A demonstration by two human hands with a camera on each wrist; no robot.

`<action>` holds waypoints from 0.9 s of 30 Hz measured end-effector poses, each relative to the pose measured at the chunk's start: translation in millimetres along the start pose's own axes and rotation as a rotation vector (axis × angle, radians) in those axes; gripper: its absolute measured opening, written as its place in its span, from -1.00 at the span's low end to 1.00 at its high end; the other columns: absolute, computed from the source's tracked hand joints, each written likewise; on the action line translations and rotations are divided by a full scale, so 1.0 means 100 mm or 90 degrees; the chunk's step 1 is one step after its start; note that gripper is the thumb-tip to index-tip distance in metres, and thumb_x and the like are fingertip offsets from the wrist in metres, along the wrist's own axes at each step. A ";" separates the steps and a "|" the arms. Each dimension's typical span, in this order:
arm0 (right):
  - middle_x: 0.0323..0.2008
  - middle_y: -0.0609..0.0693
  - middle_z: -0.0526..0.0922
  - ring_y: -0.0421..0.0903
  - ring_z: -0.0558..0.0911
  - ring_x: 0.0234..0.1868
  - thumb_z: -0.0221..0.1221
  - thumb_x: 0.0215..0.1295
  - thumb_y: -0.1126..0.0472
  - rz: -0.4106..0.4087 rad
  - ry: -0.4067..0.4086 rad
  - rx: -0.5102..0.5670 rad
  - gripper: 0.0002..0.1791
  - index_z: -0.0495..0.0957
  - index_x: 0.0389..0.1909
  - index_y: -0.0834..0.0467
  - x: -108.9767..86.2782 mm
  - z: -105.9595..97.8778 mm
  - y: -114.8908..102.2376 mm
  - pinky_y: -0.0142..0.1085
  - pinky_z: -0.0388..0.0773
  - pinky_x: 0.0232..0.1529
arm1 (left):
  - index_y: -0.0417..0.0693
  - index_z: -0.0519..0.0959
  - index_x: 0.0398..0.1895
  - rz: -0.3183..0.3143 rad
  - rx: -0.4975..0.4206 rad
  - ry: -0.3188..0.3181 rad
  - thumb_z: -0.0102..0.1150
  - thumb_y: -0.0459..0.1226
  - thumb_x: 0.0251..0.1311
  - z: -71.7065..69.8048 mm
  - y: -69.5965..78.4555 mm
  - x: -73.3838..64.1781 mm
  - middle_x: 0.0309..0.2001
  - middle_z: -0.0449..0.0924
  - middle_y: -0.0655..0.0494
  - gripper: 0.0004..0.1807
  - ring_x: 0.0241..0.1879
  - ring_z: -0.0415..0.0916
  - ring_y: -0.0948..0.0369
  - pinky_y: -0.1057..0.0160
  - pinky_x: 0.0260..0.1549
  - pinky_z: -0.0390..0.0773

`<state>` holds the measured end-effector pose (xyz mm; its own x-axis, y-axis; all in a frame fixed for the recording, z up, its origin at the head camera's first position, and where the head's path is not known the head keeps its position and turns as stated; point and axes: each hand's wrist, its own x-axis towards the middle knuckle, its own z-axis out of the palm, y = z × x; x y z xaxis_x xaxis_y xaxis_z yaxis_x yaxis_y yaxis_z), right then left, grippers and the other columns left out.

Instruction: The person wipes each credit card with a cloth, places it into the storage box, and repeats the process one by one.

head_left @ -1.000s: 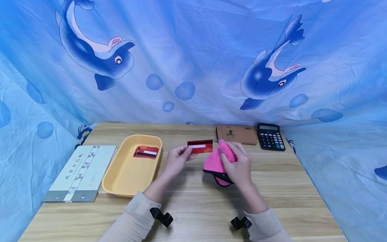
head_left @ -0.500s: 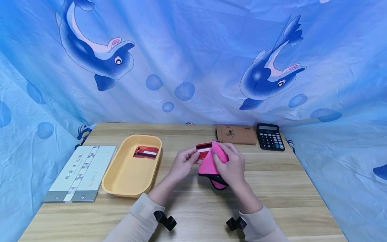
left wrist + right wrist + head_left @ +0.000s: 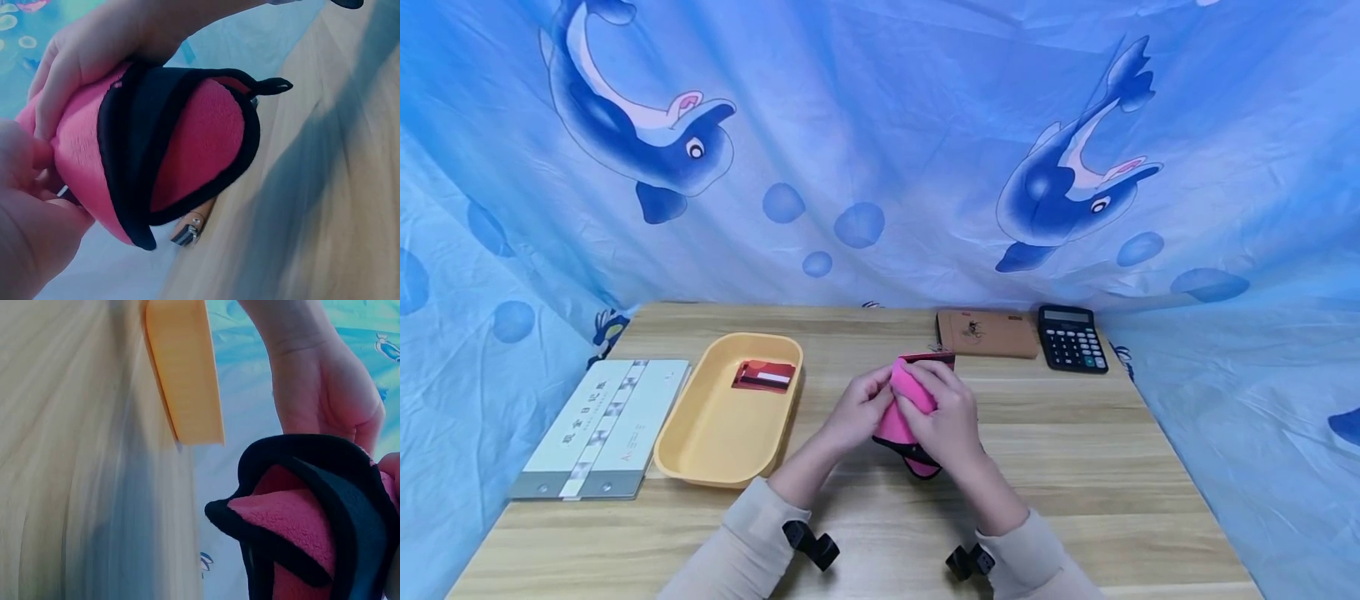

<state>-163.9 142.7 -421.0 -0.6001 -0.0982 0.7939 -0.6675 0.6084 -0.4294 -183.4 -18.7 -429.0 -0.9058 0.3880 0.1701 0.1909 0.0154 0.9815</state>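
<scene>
In the head view my right hand grips a folded pink plush cloth with black edging. Behind the cloth and the right fingers, the top of a red bank card with a dark stripe shows; most of it is hidden. My left hand is up against the cloth's left side, its thumb and fingers pinching at the card's covered end. In the left wrist view a small pale edge shows between those fingers, beside the pink cloth. The right wrist view has the cloth's black-rimmed opening close up.
A yellow tray on the left holds red cards. Left of it lies a pale ledger folder. At the back right are a brown wallet and a black calculator on the wooden table.
The right hand has moved left with the cloth, and the left hand has moved right with the card. The card, fully visible before, is now mostly behind the cloth and the right hand.
</scene>
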 end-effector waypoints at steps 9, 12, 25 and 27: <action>-0.22 0.10 0.73 0.04 0.72 -0.29 0.49 0.06 0.27 0.068 0.072 -0.069 -0.66 0.76 -0.10 0.23 0.02 -0.11 0.24 -0.05 0.68 -0.41 | -0.44 0.50 0.24 0.032 -0.012 0.054 0.01 -0.43 0.48 -0.07 -0.03 -0.04 -0.15 0.71 -0.29 -0.65 -0.21 0.65 0.18 0.34 -0.17 0.66; -0.23 0.10 0.73 0.05 0.72 -0.30 0.48 0.07 0.28 0.078 0.089 -0.089 -0.68 0.76 -0.11 0.24 0.03 -0.12 0.26 -0.01 0.69 -0.40 | -0.44 0.52 0.21 0.042 -0.013 0.072 0.03 -0.43 0.47 -0.08 -0.02 -0.04 -0.16 0.71 -0.30 -0.66 -0.10 0.67 0.06 0.26 -0.01 0.65; -0.15 0.16 0.73 0.09 0.75 -0.22 0.50 0.04 0.29 -0.034 -0.004 -0.008 -0.65 0.75 -0.10 0.24 0.02 0.04 0.02 -0.08 0.76 -0.32 | -0.24 0.38 0.43 -0.007 0.001 0.026 -0.11 -0.47 0.49 -0.02 -0.07 -0.03 0.04 0.68 -0.19 -0.53 -0.28 0.59 0.29 0.39 -0.31 0.64; -0.16 0.14 0.73 0.08 0.75 -0.23 0.50 0.02 0.31 -0.031 0.003 -0.017 -0.65 0.75 -0.11 0.23 0.01 0.04 0.03 -0.08 0.76 -0.32 | -0.26 0.40 0.41 -0.006 0.008 0.029 -0.08 -0.46 0.50 -0.03 -0.06 -0.03 -0.02 0.69 -0.19 -0.55 -0.32 0.58 0.28 0.39 -0.36 0.63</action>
<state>-168.5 141.8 -423.2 -0.5655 -0.1248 0.8153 -0.6839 0.6235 -0.3789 -183.1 -22.6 -434.9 -0.9238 0.3452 0.1657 0.1874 0.0302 0.9818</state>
